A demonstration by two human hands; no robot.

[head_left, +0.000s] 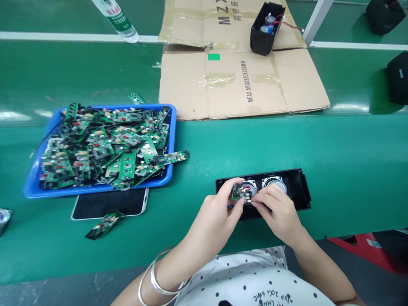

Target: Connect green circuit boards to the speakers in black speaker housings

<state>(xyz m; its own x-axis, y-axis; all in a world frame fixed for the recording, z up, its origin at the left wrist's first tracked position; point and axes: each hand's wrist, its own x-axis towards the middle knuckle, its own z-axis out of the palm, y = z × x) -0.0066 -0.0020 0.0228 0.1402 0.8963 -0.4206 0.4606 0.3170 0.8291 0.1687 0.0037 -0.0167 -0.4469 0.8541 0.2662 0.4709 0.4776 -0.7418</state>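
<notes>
A small green circuit board (238, 192) is gripped between the thumb and fingers of my left hand (219, 208). It is held over a long black speaker housing (298, 191) lying on the green table. My right hand (280, 212) pinches at the board's right edge, by a small whitish connector; what sits between its fingertips is too small to make out. Two round speaker drivers with metal frames are set in the housing; the right driver (276, 183) is partly behind my right hand, the left driver (251, 187) partly behind the board.
To the left, a blue tray (174, 140) is heaped with circuit boards, above a phone (111, 204). One loose board (104, 225) lies nearer. Flattened cardboard (191, 89) carries another black housing (263, 40) with wires. A bottle (117, 21) and black boxes (398, 78) lie farther out.
</notes>
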